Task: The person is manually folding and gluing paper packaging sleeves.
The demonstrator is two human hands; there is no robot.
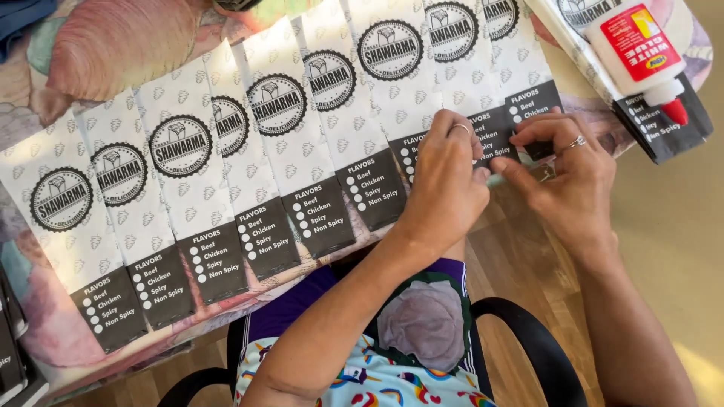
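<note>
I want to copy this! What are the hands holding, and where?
Both hands, left hand and right hand, pinch the dark bottom edge of one white paper bag in the overlapping row. The grip is with the fingertips.

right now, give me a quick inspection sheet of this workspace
surface: table under a floral cloth
job's things: overlapping row of white paper sleeves with black bottom bands; both hands press the black band of one near the right end
clutter: white glue bottle with red label and red tip lying on another sleeve, top right
hands: left hand and right hand, fingertips on the band; rings on both
cables: nothing seen
surroundings: black chair arms, wooden floor
</note>
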